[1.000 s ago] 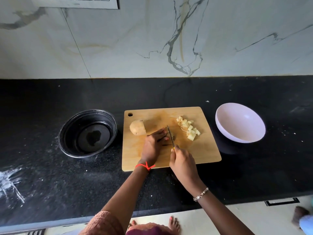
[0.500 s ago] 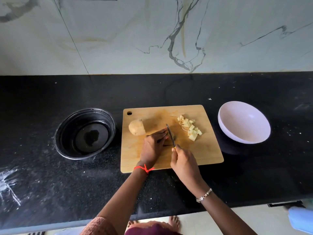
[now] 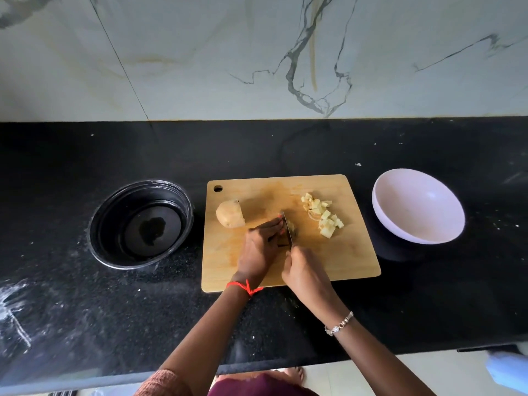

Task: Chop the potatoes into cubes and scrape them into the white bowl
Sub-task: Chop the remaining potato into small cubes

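Note:
A wooden cutting board (image 3: 343, 261) lies on the black counter. On its left part sits an uncut potato half (image 3: 230, 214). A pile of pale potato cubes (image 3: 323, 214) lies on its right part. My left hand (image 3: 261, 248) holds down a small potato piece (image 3: 291, 225) at the board's middle, fingers curled over it. My right hand (image 3: 304, 271) grips the handle of a knife (image 3: 287, 228), whose blade stands right beside my left fingertips on the potato piece. The white bowl (image 3: 418, 207) stands empty to the right of the board.
A black round bowl (image 3: 141, 224) sits left of the board with a little dark liquid in it. The marble wall rises behind the counter. White powder smears mark the counter's left front. The counter's front edge runs just below my forearms.
The knife blade has shifted slightly against the potato piece under my left fingers. The camera view has drifted a little; board, cubes and bowls stay where they were.

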